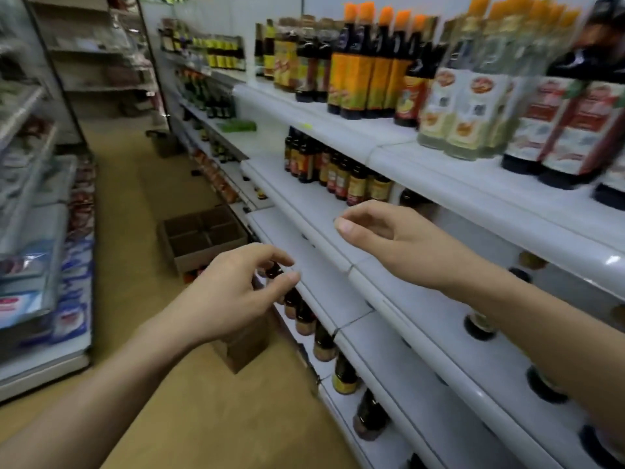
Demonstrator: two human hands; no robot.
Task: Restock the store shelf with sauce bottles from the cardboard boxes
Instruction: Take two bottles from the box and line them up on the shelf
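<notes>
While two hands hover empty, left hand loosely curled, right hand likewise, one cardboard box.

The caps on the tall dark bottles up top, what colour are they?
Orange caps, clear in the head view.

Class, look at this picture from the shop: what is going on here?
A person is standing at a white store shelf lined with sauce bottles. Both hands are out in front and hold nothing. The left hand hangs with loosely curled fingers in front of the lower bottles. The right hand hovers over the middle shelf edge. An open cardboard box sits on the floor further down the aisle, and its dividers look empty.
</notes>
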